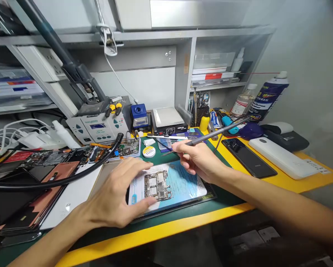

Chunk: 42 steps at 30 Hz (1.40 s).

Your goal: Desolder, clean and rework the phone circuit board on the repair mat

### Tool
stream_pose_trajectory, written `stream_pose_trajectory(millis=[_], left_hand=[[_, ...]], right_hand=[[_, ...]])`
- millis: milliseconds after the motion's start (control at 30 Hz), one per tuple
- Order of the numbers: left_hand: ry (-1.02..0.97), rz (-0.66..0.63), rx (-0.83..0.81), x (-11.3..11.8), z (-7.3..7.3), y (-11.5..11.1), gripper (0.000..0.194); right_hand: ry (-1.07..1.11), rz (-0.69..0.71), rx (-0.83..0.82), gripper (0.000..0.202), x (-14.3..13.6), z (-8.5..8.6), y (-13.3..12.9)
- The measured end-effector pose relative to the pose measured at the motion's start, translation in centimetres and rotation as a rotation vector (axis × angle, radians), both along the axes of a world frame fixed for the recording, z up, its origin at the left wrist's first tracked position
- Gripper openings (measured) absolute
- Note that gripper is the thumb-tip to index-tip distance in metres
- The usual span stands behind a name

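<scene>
A phone circuit board [158,187] lies flat on a light blue printed card or pad [187,181]. My left hand [120,193] hovers at the board's left side, with fingers and thumb apart and nothing between them; the thumb tip comes near the board's lower edge. Above the pad's upper right, my right hand [199,157] is closed around a long grey pen-shaped tool [207,136]. Its thin tip points left, past the upper edge of the pad, and its rear end slants up to the right. The tool's exact kind is unclear.
A thick black hose [99,165] arcs in from the left over stacked phone parts [52,185]. Behind stand a rework station [98,128], a hot plate [168,118] and a round white tin [149,152]. At right are a black phone [249,157] and a spray can [269,98].
</scene>
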<state>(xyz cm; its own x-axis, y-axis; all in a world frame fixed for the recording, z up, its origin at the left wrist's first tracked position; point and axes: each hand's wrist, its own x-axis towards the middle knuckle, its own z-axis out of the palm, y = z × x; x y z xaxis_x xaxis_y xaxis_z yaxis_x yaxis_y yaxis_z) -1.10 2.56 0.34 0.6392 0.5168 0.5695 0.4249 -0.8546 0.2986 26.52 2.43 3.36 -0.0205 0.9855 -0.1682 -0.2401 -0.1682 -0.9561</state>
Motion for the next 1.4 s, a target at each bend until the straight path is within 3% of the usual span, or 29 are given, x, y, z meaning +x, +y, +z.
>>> stream_pose_trajectory(millis=[100, 267, 467, 600, 733, 1033, 1400], left_hand=[[-0.104, 0.150, -0.002, -0.4, 1.3, 0.8, 0.029], [-0.258, 0.414, -0.088, -0.7, 2.3, 3.5, 0.040], [-0.421, 0.639, -0.106, 0.4, 2.3, 7.5, 0.036], [-0.519, 0.743, -0.078, -0.4, 1.2, 8.5, 0.040], [-0.563, 0.780, -0.073, -2.1, -0.4, 8.7, 0.040], [-0.597, 0.760, 0.012, -2.5, -2.0, 11.0, 0.041], [-0.582, 0.707, 0.117, -2.1, -3.2, 12.0, 0.039]], right_hand=[[0.030, 0.020, 0.014, 0.016, 0.1, -0.1, 0.1], [-0.018, 0.069, 0.029, 0.021, 0.1, -0.4, 0.7], [-0.140, 0.055, 0.047, 0.020, 0.9, -0.6, 2.1], [-0.228, 0.032, 0.044, 0.023, 1.1, 0.0, 2.9], [-0.369, -0.037, 0.082, 0.028, -1.1, 1.4, 5.6], [-0.651, -0.154, 0.171, 0.037, -8.2, 7.4, 16.6], [-0.862, -0.145, 0.061, 0.040, -12.6, 8.2, 21.2]])
